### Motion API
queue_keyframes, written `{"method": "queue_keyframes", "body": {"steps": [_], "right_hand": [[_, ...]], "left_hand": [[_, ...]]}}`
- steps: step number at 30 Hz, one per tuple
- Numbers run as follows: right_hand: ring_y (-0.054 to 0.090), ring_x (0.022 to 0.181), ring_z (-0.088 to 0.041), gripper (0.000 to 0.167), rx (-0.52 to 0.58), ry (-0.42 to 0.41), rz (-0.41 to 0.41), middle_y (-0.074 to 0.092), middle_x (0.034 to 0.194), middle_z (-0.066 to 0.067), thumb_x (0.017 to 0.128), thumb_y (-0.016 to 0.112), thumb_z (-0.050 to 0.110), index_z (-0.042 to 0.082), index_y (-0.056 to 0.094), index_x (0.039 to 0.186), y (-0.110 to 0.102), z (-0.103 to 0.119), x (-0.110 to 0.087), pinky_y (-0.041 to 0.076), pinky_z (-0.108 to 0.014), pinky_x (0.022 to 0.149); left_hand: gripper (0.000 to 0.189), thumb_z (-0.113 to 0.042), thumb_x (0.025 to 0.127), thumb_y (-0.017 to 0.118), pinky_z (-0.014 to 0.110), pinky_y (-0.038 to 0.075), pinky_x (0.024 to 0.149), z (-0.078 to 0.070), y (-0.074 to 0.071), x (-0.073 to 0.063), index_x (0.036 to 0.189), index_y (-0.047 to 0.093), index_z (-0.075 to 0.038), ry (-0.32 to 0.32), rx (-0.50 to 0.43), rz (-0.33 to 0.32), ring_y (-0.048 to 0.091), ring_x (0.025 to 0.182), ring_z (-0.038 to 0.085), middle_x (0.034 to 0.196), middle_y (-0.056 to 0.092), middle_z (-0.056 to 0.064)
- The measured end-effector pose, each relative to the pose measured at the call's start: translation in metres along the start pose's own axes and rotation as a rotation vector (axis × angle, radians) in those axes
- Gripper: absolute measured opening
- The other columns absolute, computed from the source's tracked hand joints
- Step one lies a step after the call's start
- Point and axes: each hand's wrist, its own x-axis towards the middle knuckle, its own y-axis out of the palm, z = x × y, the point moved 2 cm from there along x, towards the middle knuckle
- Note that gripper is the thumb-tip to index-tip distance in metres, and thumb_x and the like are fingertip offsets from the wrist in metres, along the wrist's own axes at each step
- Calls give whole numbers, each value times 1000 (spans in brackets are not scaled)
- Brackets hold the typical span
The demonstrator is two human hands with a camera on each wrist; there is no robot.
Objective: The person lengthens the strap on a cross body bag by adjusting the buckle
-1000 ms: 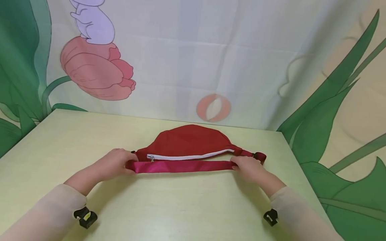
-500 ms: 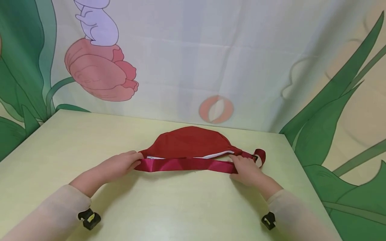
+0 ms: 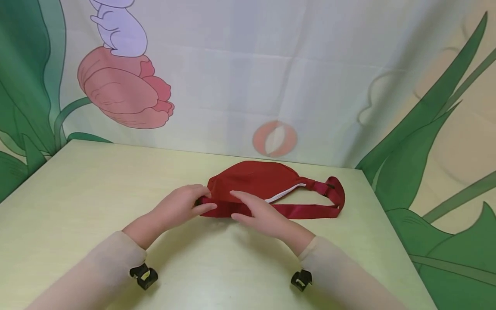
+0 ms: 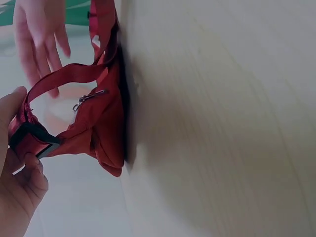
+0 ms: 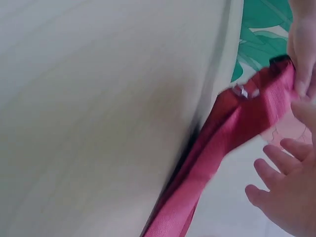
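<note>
A red waist bag (image 3: pixel 252 176) lies on the table, its white zipper (image 3: pixel 286 193) partly covered by hand and strap. My left hand (image 3: pixel 180 209) grips the bag's left end, where the left wrist view shows a black buckle (image 4: pixel 45 135) pinched between thumb and fingers. From there the dark red strap (image 3: pixel 310 211) runs along the bag's front and loops round on the right. My right hand (image 3: pixel 263 215) is in front of the bag with fingers extended and thumb apart, overlapping the strap. In the right wrist view its fingers (image 5: pixel 269 175) are spread beside the strap, holding nothing.
The pale table (image 3: pixel 97 181) ends at a printed curtain (image 3: pixel 209 86) just behind the bag. Large green leaves (image 3: pixel 418 146) are printed on the right side. A black clip-like device (image 3: pixel 144 275) sits at the left wrist, another (image 3: pixel 301 280) at the right.
My right hand has let go of the strap and moved left, toward the left hand. My left hand has moved right, pushing the bag's left end inward. The strap loop at right has widened.
</note>
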Motion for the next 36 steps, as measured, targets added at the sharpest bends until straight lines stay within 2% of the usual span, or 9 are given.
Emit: {"method": "queue_keyframes", "body": {"steps": [4,8,11,15,19,22,27,30,36], "right_hand": [[51,114,-16,39,95,-9,-32,56,125,-2,94,57,21,9,52,130,4,9,10,42,-31,96],[55,96,-15,21,205,2,-116,62,105,2,93,57,19,13,63,113,2,14,12,48,-27,82],[55,92,-17,17,282,12,-157,62,101,1,93,58,18,14,63,109,-3,16,10,50,-28,77],[56,92,-18,16,343,15,-166,62,101,-1,94,57,17,12,62,108,-9,13,8,50,-28,77],[56,93,-18,17,359,23,-208,63,101,-2,93,58,16,10,63,109,-15,11,9,49,-29,80],[56,91,-18,17,355,57,-232,63,98,-1,91,60,15,10,65,107,-17,9,10,49,-30,78],[56,84,-17,13,360,94,-228,63,88,-1,89,64,12,9,64,101,-13,0,11,49,-29,74],[56,81,-17,10,362,103,-239,62,83,-1,88,64,11,10,61,98,-11,-3,11,48,-29,72],[55,78,-17,10,329,127,-258,60,77,0,87,66,14,13,58,93,-10,-9,14,46,-30,70]], "left_hand": [[10,-21,89,64,25,45,61,-7,2,3,93,64,-11,-11,-97,3,49,67,10,75,53,-8],[23,-22,94,57,28,47,65,-4,4,-1,112,61,-9,-46,-262,-7,52,76,13,93,58,-3],[47,-29,88,65,29,48,62,2,8,-5,129,52,-10,-79,-366,-5,53,83,15,113,56,-2],[68,-23,79,76,26,49,59,5,13,-5,136,43,-8,-59,-368,10,55,83,15,124,52,4],[57,-11,77,77,25,47,56,3,11,-3,127,50,-10,-24,-371,-64,57,79,16,115,56,3],[54,-7,74,78,26,45,55,1,8,-2,122,53,-13,-39,-461,-117,57,76,17,105,59,1],[56,-6,77,76,30,53,68,-4,12,-2,126,50,-8,-110,-778,-51,60,80,23,104,58,10],[58,-8,77,76,33,53,75,-2,15,-1,129,49,-5,-155,-878,-21,61,84,26,110,57,15],[57,-14,80,74,26,48,63,7,14,0,131,49,-7,-223,-779,27,56,69,21,93,61,10]]}}
